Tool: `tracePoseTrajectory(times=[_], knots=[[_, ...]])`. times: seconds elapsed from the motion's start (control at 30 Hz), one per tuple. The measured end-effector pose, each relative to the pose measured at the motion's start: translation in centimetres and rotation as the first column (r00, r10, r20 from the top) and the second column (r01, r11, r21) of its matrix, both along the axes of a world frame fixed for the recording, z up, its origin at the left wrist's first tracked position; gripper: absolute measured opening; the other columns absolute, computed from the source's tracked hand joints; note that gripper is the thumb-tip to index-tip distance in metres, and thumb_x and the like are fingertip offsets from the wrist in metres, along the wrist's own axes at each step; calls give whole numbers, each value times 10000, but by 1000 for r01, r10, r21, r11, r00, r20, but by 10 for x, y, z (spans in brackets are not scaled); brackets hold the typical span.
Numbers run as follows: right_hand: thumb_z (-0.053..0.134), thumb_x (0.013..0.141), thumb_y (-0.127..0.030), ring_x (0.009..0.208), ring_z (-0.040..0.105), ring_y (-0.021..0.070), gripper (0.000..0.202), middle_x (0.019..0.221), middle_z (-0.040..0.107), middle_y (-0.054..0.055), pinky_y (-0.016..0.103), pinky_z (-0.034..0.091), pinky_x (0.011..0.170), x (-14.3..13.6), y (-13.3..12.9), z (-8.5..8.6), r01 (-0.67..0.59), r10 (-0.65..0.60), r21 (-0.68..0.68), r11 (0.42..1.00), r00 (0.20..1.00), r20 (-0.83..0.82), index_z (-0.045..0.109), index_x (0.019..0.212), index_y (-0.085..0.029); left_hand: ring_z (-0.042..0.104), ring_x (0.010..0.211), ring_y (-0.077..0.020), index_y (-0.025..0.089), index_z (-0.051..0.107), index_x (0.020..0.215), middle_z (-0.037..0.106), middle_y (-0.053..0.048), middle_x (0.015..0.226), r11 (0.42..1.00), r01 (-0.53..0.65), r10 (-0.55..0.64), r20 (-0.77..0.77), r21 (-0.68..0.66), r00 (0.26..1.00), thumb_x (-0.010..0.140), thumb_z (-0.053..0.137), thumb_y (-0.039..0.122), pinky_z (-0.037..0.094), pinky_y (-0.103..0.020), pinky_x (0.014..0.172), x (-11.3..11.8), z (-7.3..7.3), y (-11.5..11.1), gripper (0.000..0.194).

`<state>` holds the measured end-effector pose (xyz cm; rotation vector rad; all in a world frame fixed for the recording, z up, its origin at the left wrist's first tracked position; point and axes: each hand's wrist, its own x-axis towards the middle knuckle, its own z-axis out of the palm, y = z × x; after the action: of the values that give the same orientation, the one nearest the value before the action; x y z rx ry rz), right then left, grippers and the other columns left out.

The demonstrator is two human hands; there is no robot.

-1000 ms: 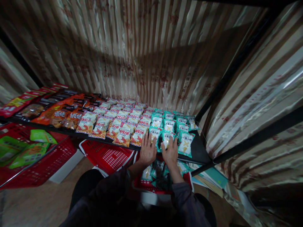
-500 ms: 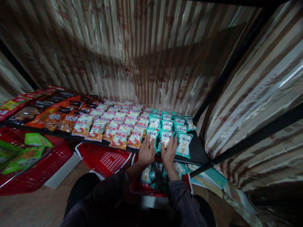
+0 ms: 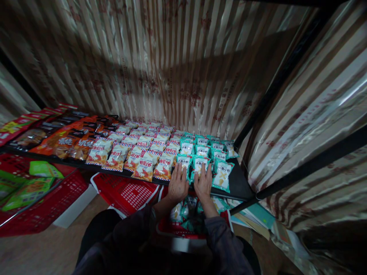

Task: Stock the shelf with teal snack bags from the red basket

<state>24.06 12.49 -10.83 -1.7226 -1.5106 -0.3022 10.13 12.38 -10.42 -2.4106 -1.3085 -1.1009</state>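
Resting fingers-extended, left hand (image 3: pixel 178 186) touches teal packet (image 3: pixel 182 160) and right hand (image 3: pixel 203 185) adjacent packet (image 3: pixel 200 162), both just ahead, long axes pointing forward.

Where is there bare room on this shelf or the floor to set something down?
The black shelf is bare at its right end, between the teal packets and black bar. Floor shows between the left red basket and the person's dark knee. Crowded: white-and-orange packets, and teal ones under left hand and right hand.
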Motion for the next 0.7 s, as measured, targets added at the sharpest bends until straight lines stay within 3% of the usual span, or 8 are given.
tracePoseTrajectory(times=[0.27,0.7], knots=[[316,990,-393,1432,296,349,556,1574,230,243,561,381,1063,4,-4,5,-71,70,-8,997,997,-45,363,1471,-118,41,1504,-358,110,125,1547,45,-209,1628,998,30,-30,-7,48,1000,880,465,147,317,-593,1142,-1,3,-2,750],[322,1001,-365,1477,206,333,532,1575,213,259,551,355,1102,6,-5,5,-93,93,4,996,995,-42,393,1441,-74,49,1508,-348,77,328,1471,155,-227,1611,998,36,-34,-31,54,999,908,471,223,270,-575,1163,3,1,0,599]])
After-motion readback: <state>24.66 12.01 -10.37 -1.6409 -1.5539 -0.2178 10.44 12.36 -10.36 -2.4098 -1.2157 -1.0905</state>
